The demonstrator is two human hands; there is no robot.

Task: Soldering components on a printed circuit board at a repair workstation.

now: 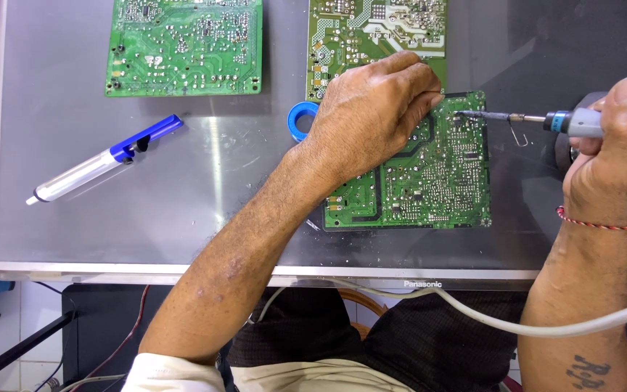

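My left hand (375, 109) rests with curled fingers on the top left part of a green circuit board (437, 181) that lies solder side up; whether it pinches anything is hidden. My right hand (615, 152) grips a soldering iron (538, 118) with a grey and blue handle. The iron's tip touches the board's upper edge, just right of my left fingertips. A white cable (517, 327) runs from the iron across my lap.
The boards lie on a flat screen panel (74, 239) laid face up. A second green board (183, 47) is at the top left, a third (350, 36) at the top middle. A blue and white desoldering pump (103, 160) lies at left. A blue ring (300, 120) peeks out beside my left wrist.
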